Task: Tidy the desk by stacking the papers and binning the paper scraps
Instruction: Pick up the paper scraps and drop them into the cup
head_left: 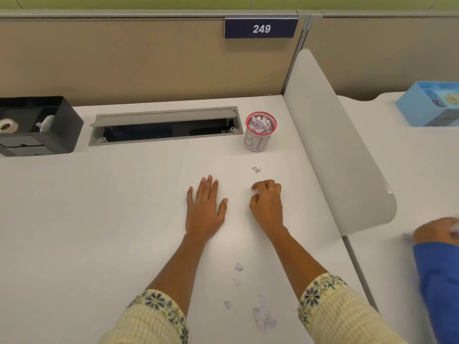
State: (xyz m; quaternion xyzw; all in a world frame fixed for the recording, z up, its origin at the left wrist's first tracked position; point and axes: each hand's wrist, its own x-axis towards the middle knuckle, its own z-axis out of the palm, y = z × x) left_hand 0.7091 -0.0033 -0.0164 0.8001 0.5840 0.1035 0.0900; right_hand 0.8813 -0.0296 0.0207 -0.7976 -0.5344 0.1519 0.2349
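Note:
My left hand (206, 207) lies flat on the white desk (99, 219), fingers straight. A hand's width to its right, my right hand (267, 202) has curled fingers, and its thumb and forefinger seem to pinch a tiny paper scrap. Just beyond it lies one small scrap (256, 169). Farther back stands a small red-rimmed cup marked BIN (258, 142), heaped with scraps. Between my forearms, near the desk's front, lie several more scraps, the largest clump (263, 319) lowest. No separate sheets of paper are plainly visible.
A black desk organiser (37, 125) holding a tape roll sits at the back left. An open grey cable hatch (164, 125) is set into the desk behind my hands. A curved white divider (335, 150) bounds the right side. Beyond it are a blue box (427, 105) and another person's hand (437, 232).

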